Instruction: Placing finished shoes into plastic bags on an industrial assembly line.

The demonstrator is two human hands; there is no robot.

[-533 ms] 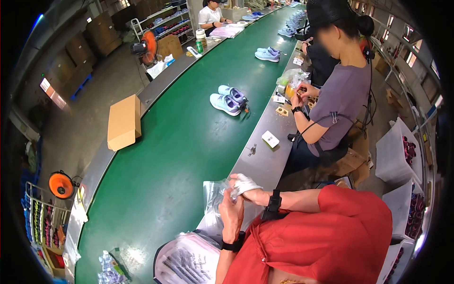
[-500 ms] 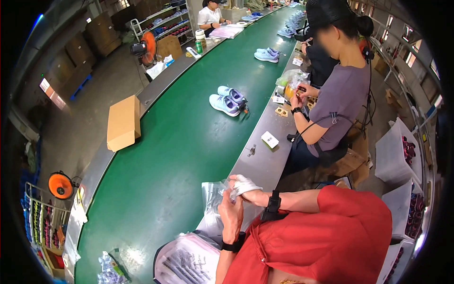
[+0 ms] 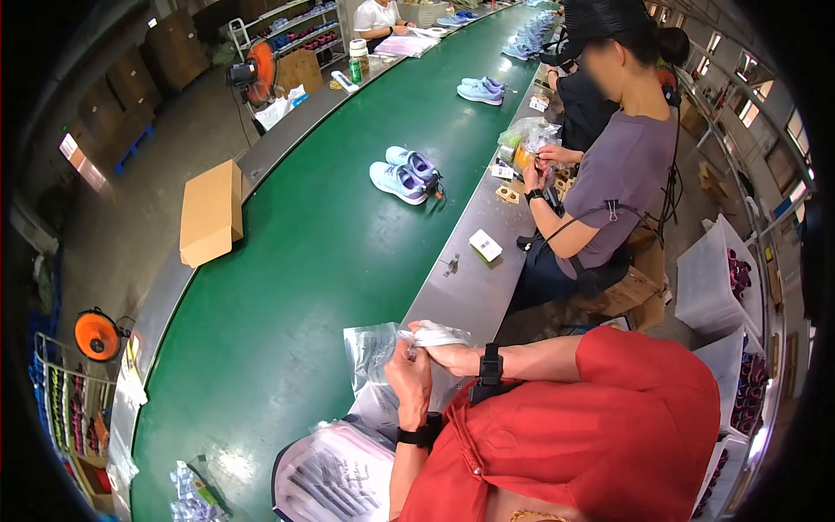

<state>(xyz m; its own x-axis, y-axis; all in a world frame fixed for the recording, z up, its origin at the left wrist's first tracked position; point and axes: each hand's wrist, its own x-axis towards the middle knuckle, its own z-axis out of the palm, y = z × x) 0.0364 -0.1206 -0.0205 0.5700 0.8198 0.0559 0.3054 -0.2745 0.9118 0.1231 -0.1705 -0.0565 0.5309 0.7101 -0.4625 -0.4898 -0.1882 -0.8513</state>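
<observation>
My left hand (image 3: 409, 376) is closed, its fingertips pinching a clear plastic bag (image 3: 367, 350) that spreads out over the edge of the green belt. Close beside it, my right hand (image 3: 450, 357) is closed around a bunched, white, thin sheet-like material (image 3: 442, 334); whether this is part of the same bag I cannot tell. The two hands almost touch at the fingertips. Below my left wrist lies a stack of flat printed plastic bags (image 3: 344, 474) in a dark-rimmed holder.
A pair of light blue shoes (image 3: 404, 177) stands on the green conveyor belt (image 3: 287, 304), with more pairs farther up. An open cardboard box (image 3: 211, 213) sits on the left ledge. A white card (image 3: 485, 245) lies on the right ledge, near a co-worker (image 3: 619, 161) handling small items.
The whole view has shifted slightly, moving the scene left. My hands stay together, and the clear bag is spread wider to the left of them.
</observation>
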